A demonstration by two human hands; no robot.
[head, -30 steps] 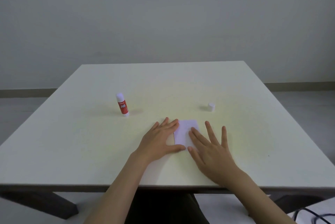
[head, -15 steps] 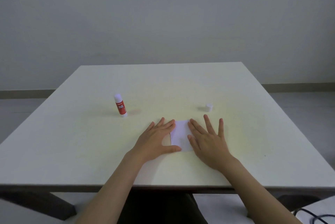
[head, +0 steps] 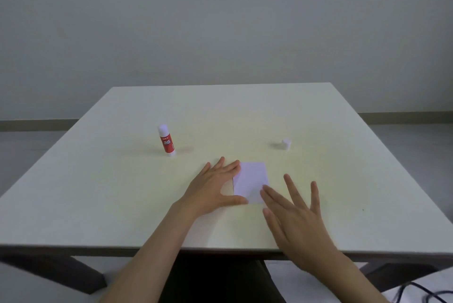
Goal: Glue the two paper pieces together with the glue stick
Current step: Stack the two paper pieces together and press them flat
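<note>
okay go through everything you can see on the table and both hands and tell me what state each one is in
glue stick: upright, uncapped, untouched, left of the hands.
cap: off the stick, standing alone to the right.
paper: flat on the table; only one rectangle shows, so a second piece cannot be told apart.
left hand: open, flat, fingertips and thumb on the paper's left edge.
right hand: open, fingers spread, blurred, at the paper's near right corner.
table: level.

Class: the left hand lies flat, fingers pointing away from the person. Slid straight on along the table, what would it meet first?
Probably nothing: the left hand points between the glue stick and the cap, over bare table.
</note>
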